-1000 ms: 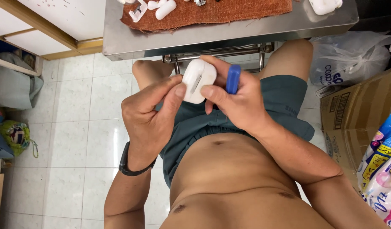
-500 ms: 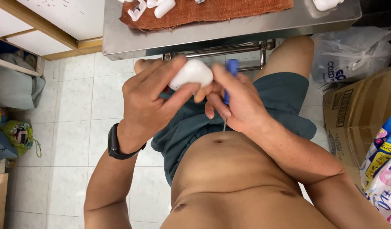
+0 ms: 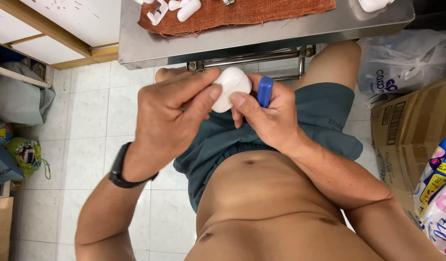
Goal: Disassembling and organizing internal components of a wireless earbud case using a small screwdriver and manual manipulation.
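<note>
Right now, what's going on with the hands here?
A seated person holds a small white rounded case over their lap, pinched between the left hand and the right hand. The right hand also holds a blue-handled tool. Ahead, a metal table carries an orange cloth with small white parts.

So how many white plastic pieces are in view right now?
At least 5: one case held between both hands, three pieces on the orange cloth, one at the table's far right. The top edge may hide more.
</note>
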